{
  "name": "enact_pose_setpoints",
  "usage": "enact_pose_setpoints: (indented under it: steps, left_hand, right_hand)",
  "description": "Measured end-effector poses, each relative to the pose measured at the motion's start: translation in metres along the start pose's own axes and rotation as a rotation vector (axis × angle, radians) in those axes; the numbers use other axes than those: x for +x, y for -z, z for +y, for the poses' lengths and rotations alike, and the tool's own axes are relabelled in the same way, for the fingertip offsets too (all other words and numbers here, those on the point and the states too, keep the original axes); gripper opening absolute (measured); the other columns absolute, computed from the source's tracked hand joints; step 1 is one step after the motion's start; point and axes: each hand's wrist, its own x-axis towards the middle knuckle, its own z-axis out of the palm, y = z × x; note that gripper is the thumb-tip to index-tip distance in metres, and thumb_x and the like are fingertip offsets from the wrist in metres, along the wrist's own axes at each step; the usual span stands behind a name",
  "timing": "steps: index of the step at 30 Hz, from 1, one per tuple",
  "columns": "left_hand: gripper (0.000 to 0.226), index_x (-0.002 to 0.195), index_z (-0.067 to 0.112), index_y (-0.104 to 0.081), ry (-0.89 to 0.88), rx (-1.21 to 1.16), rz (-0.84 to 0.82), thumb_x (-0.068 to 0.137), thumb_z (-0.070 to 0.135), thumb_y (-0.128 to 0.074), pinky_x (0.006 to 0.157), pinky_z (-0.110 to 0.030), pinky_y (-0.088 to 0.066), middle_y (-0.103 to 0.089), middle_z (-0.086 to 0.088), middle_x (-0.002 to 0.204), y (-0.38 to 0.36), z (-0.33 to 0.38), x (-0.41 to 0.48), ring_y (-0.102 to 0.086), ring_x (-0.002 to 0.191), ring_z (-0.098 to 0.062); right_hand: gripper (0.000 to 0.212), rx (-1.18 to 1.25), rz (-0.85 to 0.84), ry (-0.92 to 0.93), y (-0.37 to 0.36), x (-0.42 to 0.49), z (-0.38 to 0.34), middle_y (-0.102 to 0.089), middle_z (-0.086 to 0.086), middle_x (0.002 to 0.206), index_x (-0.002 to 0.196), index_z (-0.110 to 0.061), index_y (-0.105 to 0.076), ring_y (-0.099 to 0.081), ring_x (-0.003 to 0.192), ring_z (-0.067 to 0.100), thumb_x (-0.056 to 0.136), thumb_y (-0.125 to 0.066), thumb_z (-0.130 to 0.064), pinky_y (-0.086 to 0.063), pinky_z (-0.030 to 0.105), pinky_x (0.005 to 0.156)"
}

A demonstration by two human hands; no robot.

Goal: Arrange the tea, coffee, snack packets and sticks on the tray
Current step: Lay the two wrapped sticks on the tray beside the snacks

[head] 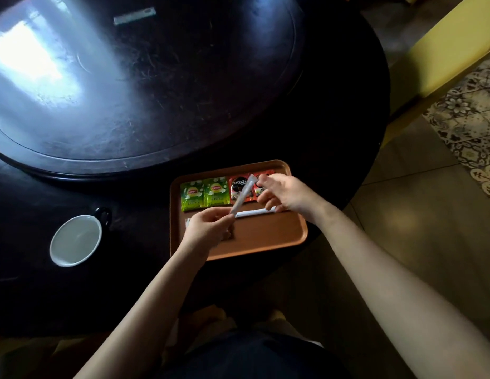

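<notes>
An orange-brown tray (271,242) lies near the front edge of the dark table. Along its far side sit two green Lipton tea packets (204,196) and two red Nescafe coffee packets (239,190), the right one partly hidden by my right hand. A pale stick sachet (242,193) hangs tilted above the tray, held at both ends: my left hand (208,228) pinches its lower end, my right hand (282,194) its upper end. Another white stick (249,213) lies flat on the tray between my hands. Something small lies under my left hand, mostly hidden.
A dark mug (75,240) with a white inside stands left of the tray. A large round raised turntable (145,86) fills the table's middle, with a small pale strip (134,15) on it. A yellow bench (441,58) and tiled floor lie to the right.
</notes>
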Motion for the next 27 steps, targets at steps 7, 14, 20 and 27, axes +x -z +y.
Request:
enact_pose_setpoints:
  steps: [7, 14, 20, 27]
  left_hand:
    - [0.01, 0.09, 0.003, -0.067, -0.045, 0.126, -0.118, 0.081, 0.005, -0.062, 0.04, -0.011, -0.04, -0.061, -0.004, 0.065, -0.002, 0.008, -0.005, -0.053, 0.04, 0.001]
    - [0.006, 0.079, 0.006, -0.068, -0.03, 0.081, -0.094, 0.079, 0.001, -0.064, 0.041, -0.011, -0.041, -0.061, -0.003, 0.057, 0.003, -0.002, -0.004, -0.052, 0.038, -0.001]
    - [0.011, 0.078, 0.011, -0.068, -0.039, 0.062, -0.024, 0.078, 0.001, -0.065, 0.047, -0.011, -0.046, -0.065, -0.005, 0.067, 0.007, -0.011, 0.001, -0.058, 0.047, -0.003]
    - [0.015, 0.091, 0.014, -0.071, -0.066, 0.286, 0.349, 0.077, 0.018, -0.069, 0.069, -0.029, -0.053, -0.071, -0.005, 0.084, 0.047, -0.036, 0.013, -0.066, 0.074, -0.016]
  right_hand:
    - [0.021, 0.182, 0.006, 0.011, 0.002, -0.013, 0.003, -0.06, 0.004, 0.067, 0.099, 0.007, -0.063, -0.053, 0.057, 0.01, 0.087, -0.059, -0.009, -0.044, 0.015, 0.051]
    - [0.01, 0.036, -0.016, -0.039, 0.012, -0.026, 0.029, -0.061, 0.001, 0.069, 0.09, -0.006, -0.067, -0.055, 0.062, 0.009, 0.082, -0.066, -0.012, -0.044, 0.018, 0.056]
    - [0.007, -0.045, 0.084, -0.043, 0.011, -0.021, 0.047, -0.063, 0.005, 0.081, 0.085, -0.011, -0.07, -0.056, 0.078, 0.013, 0.08, -0.068, -0.015, -0.047, 0.02, 0.07]
    - [0.014, -0.04, 0.217, -0.169, 0.01, -0.009, 0.072, -0.065, 0.007, 0.086, 0.09, -0.002, -0.07, -0.061, 0.088, 0.02, 0.079, -0.069, -0.009, -0.048, 0.025, 0.074]
